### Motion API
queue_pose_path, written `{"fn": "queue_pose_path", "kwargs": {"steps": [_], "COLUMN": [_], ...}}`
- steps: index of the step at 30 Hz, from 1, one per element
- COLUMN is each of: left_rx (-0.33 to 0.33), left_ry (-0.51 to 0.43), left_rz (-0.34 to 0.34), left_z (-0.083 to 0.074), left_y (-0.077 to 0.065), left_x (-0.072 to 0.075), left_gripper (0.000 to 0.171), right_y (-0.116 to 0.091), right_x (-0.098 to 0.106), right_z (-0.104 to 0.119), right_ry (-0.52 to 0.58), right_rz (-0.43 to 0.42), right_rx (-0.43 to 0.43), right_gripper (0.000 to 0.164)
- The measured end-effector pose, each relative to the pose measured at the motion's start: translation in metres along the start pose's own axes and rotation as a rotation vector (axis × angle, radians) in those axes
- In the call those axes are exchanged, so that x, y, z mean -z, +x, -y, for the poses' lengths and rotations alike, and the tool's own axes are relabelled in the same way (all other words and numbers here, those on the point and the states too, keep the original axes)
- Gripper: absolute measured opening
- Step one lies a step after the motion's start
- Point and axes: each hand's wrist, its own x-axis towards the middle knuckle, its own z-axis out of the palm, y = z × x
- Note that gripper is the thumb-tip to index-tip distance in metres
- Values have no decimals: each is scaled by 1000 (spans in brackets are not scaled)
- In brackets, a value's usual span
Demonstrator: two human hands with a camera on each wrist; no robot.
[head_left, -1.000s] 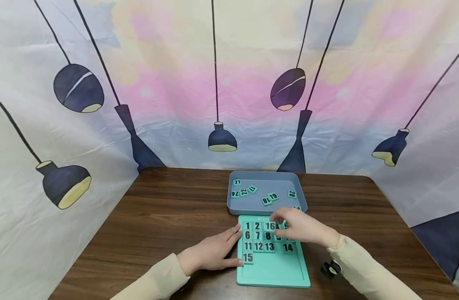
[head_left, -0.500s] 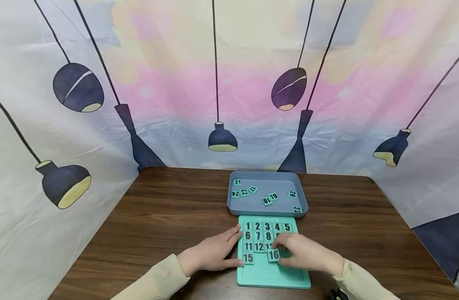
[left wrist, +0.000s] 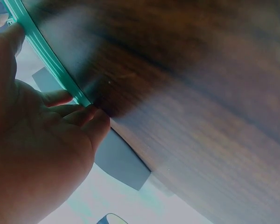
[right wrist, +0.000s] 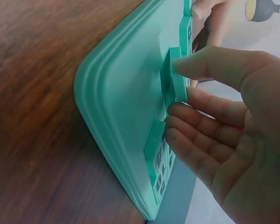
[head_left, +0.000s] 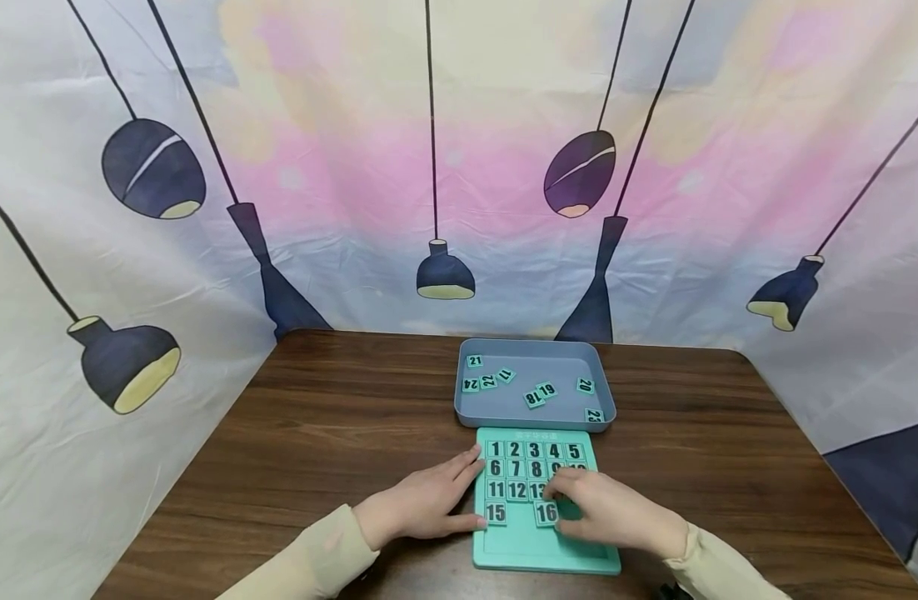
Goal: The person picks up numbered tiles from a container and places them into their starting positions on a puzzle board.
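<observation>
My right hand (head_left: 612, 510) pinches the tile numbered 16 (head_left: 546, 513) between thumb and fingers, over the fourth row of the mint-green number board (head_left: 534, 557). In the right wrist view the tile (right wrist: 176, 74) sits low at the board's surface, slightly tilted. The tile numbered 15 (head_left: 496, 513) lies to its left, with a gap between them. Numbered tiles fill the rows above; some are hidden under my right hand. Along the board's left edge rests my left hand (head_left: 421, 500), fingers extended. In the left wrist view its fingertips touch the green edge (left wrist: 53, 58).
Behind the board stands a blue-grey tray (head_left: 504, 414) holding several loose tiles, among them 21 (head_left: 475, 361), 18 (head_left: 534, 399) and 20 (head_left: 585, 385). Both stand on a dark wooden table (head_left: 339, 408). A printed cloth (head_left: 354, 167) hangs behind the table.
My right hand has brought tile 16 from over the top rows down toward me to the fourth row. Over the last half second it barely moves. My left hand stays put.
</observation>
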Motion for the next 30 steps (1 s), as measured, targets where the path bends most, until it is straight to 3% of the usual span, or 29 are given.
{"fn": "queue_pose_path", "kwargs": {"steps": [11, 16, 30], "left_rx": [-1, 5, 13], "left_ry": [1, -2, -14], "left_rz": [10, 15, 16], "left_z": [1, 1, 2], "left_y": [1, 2, 3], "left_x": [-1, -1, -1], "left_gripper": [85, 86, 85], "right_y": [-4, -4, 15], "right_x": [-8, -15, -25], "right_z": [2, 3, 11], "right_ry": [-11, -55, -59], "right_rz": [6, -33, -83], "right_rx": [-5, 29, 74], "right_gripper": [21, 21, 20]}}
